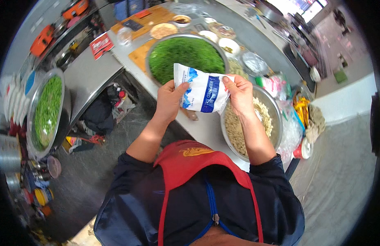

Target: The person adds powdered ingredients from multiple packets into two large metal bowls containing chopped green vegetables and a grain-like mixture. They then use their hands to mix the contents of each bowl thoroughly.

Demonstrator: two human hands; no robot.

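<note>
A white and blue plastic bag of refined salt (196,92) is stretched between my two hands, held in the air above the counter. My left hand (171,97) pinches one end, thumb on top. The opposite end is gripped by my right hand (240,92). Just beyond the bag stands a large metal bowl of chopped green leaves (186,53), its near edge partly hidden by the bag. Under my right forearm is a metal bowl (280,132) holding pale, crumbly diced food (234,132) with a white patch on it.
Small white bowls (229,46), a plate of minced food (163,30) and a bowl of dark sauce (181,20) line the counter's far side. Plastic bags (289,129) lie at right. Another basin of chopped greens (48,112) is at left, near a steel table (94,70).
</note>
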